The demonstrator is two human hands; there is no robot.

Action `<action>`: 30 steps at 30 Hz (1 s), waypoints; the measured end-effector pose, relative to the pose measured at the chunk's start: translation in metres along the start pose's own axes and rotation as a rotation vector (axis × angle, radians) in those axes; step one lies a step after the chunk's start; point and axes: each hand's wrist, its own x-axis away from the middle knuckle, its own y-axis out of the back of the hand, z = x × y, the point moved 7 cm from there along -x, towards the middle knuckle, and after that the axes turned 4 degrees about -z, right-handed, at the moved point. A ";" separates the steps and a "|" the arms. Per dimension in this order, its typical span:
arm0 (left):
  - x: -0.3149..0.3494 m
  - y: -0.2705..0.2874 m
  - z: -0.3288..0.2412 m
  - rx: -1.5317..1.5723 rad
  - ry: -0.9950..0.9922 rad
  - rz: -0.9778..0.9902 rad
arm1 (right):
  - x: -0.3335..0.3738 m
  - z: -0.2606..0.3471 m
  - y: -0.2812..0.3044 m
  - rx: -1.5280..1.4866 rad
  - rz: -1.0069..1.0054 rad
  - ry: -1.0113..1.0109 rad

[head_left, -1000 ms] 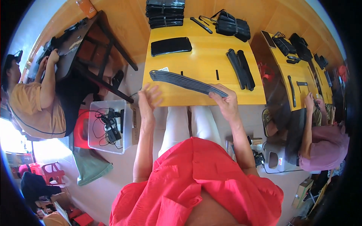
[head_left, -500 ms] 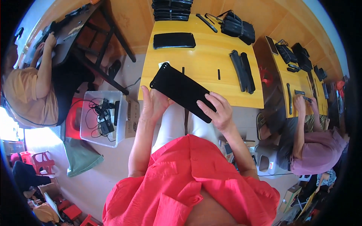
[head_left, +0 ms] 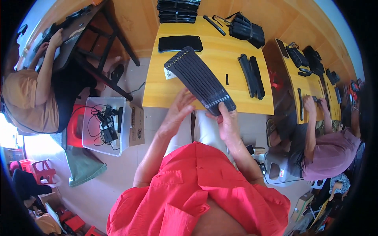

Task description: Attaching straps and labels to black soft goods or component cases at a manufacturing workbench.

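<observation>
A stack of flat black pieces [head_left: 200,80] hangs tilted over the near edge of the yellow table, its layers fanned into ridges with small holes along the ends. My right hand [head_left: 227,122] grips its lower right end, thumb on top. Below the stack's left side, my left hand [head_left: 179,112] is open with its fingers apart; whether a fingertip touches the underside is hidden. Behind the stack lies a flat black bundle [head_left: 180,43]. A white label [head_left: 169,73] shows beside the stack's upper left end.
On the yellow table [head_left: 157,90] are a short black strip [head_left: 227,79], long black strips [head_left: 252,76], a tied black bundle [head_left: 247,30] and a tall black pile [head_left: 178,11]. A clear bin of cables [head_left: 104,126] stands left. Co-workers sit at both sides.
The black stack has turned over and fanned out, showing ridged layers instead of a smooth face. My right hand has shifted down its end; my left hand has moved right, toward the stack's underside.
</observation>
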 end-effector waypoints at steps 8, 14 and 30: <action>-0.019 0.018 -0.017 0.022 0.072 -0.183 | -0.015 -0.007 0.022 0.297 0.157 -0.007; -0.018 -0.001 -0.014 -0.616 0.135 0.382 | -0.051 0.055 -0.004 0.752 0.189 0.212; -0.078 0.087 -0.027 -0.265 0.219 -0.108 | -0.120 0.013 0.038 0.436 -0.037 -0.113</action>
